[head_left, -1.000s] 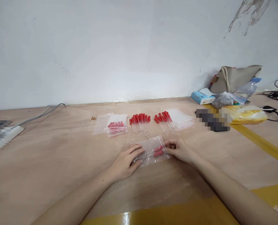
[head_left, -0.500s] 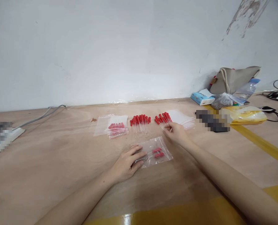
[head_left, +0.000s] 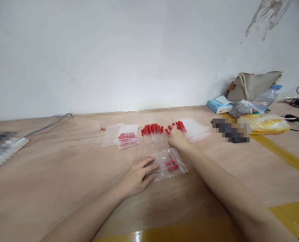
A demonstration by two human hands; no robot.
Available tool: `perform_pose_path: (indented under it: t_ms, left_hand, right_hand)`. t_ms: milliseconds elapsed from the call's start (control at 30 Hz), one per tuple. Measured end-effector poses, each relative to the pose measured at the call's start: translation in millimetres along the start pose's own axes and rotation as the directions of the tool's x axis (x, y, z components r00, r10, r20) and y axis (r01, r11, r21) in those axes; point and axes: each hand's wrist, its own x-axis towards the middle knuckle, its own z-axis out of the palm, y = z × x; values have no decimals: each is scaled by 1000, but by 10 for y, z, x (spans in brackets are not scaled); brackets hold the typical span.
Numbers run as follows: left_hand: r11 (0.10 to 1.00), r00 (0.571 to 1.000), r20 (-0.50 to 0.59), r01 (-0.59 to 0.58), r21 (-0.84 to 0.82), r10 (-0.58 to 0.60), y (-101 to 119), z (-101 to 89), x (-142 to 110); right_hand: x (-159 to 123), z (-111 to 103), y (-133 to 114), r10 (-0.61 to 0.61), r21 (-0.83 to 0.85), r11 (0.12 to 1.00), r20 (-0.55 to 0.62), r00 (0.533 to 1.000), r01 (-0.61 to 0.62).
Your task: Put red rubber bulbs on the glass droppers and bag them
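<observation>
My left hand (head_left: 140, 174) lies with its fingers spread on the left end of a clear zip bag (head_left: 161, 173). Inside that bag are two droppers (head_left: 173, 167) with red bulbs, their tubes partly under my fingers. Farther off, my right hand (head_left: 178, 137) is closed at the right-hand group of red-bulbed droppers (head_left: 180, 125), a bulb showing by its fingertips; the hand covers most of the tubes there. A second row of droppers (head_left: 153, 129) lies to its left, bulbs toward the wall.
Left of the rows are stacked bags with red-bulbed droppers (head_left: 126, 135). White-looking flat bags (head_left: 196, 129) lie at right. Farther right are a blue tissue box (head_left: 218, 106), a blurred dark object (head_left: 230, 131), a yellow packet (head_left: 265, 125) and a grey bag (head_left: 257, 85). A cable (head_left: 48, 126) runs at left.
My right hand has moved left and closed in among the right-hand droppers, shifting some of them. My left hand stays on the bag.
</observation>
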Motion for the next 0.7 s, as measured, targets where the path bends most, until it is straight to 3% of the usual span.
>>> perform_pose_path:
  t_ms: [67, 133, 200, 333, 467, 700]
  left_hand:
    - [1000, 1000, 2, -3, -1, 3, 4, -4, 3]
    - [1000, 1000, -1, -1, -2, 1, 8, -7, 4]
    - [1000, 1000, -5, 0, -6, 0, 10, -9, 4]
    - [1000, 1000, -6, -5, -3, 5, 10, -14, 5]
    - [1000, 1000, 1, -5, -3, 5, 5, -20, 2]
    - [1000, 1000, -2, 9, -8, -9, 15, -26, -2]
  right_hand:
    - [-42, -63, 62, -55, 64, 996, -11, 998, 56]
    - [-122, -134, 204, -128, 230, 963, -56, 990, 138]
    - [-238, -191, 395, -149, 503, 847, -82, 985, 170]
    - [-487, -209, 701, 23, 819, 574, -42, 999, 21]
    - [-609, -109, 728, 128, 900, 434, -22, 992, -36]
    - [-708, 1, 581, 67, 930, 359, 63, 996, -83]
